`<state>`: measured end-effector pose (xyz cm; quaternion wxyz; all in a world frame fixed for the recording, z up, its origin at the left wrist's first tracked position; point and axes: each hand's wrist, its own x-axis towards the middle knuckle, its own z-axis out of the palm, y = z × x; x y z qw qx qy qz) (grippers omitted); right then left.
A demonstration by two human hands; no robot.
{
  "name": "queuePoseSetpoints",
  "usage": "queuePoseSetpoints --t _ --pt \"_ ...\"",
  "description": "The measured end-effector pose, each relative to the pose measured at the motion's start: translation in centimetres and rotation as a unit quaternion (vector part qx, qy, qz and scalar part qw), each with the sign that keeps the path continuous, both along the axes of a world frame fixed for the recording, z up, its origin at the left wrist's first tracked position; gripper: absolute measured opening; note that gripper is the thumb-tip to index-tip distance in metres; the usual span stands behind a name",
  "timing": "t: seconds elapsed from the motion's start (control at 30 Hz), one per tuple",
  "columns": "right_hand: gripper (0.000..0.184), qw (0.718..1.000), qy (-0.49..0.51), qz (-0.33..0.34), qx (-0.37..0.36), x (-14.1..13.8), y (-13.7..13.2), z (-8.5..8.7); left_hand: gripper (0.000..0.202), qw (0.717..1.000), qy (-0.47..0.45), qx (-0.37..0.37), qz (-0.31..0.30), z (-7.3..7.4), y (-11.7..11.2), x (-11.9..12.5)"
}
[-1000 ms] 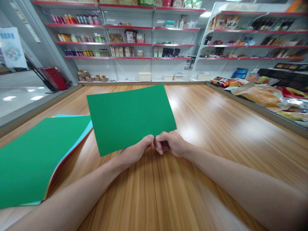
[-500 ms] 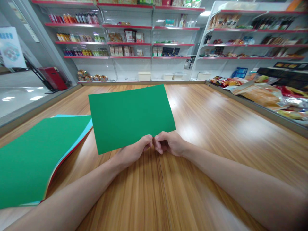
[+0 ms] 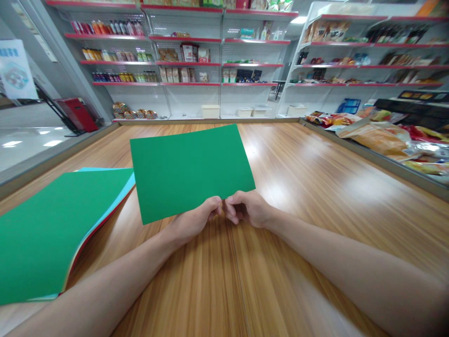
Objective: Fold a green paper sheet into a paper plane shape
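Observation:
A green sheet of paper (image 3: 191, 173) is held up above the table, tilted with its right side higher. My left hand (image 3: 199, 215) is closed on its lower edge, the thumb lying near the middle of that edge. Close beside it, my right hand (image 3: 247, 208) pinches the same edge with thumb and curled fingers; the two thumb tips almost meet. Some of the fingers are hidden behind the hands. To the left lies a stack of coloured paper (image 3: 52, 224), green on top, with light blue and red sheets showing at its side.
The wood-grain table (image 3: 298, 187) has a raised rim (image 3: 372, 161). Snack bags (image 3: 382, 138) lie beyond the right rim. Shelves (image 3: 191, 84) with bottles and packets stand behind. A red box-shaped object (image 3: 77, 114) is on the floor at the left.
The green sheet has shifted very slightly, its upper right corner a little lower and further left. Both hands keep their hold, nearly still.

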<state>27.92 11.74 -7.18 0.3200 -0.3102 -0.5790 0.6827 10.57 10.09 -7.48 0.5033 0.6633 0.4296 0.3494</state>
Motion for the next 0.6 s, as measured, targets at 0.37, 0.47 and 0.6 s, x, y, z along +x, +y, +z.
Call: queuePoseSetpoints --t 0.37,0.47,0.6 --pt "0.033 1.0 0.016 0.001 -0.004 0.03 0.21 -0.38 0.035 1.0 -0.004 0.0 0.003 -0.02 0.0 0.05" --pt "0.032 1.0 0.016 -0.005 -0.015 -0.03 0.26 -0.43 0.035 1.0 -0.007 0.0 -0.009 0.03 0.06 0.03" --pt "0.031 0.999 0.028 -0.011 -0.018 -0.11 0.26 -0.44 0.035 1.0 -0.012 -0.006 -0.01 0.0 0.13 -0.03"
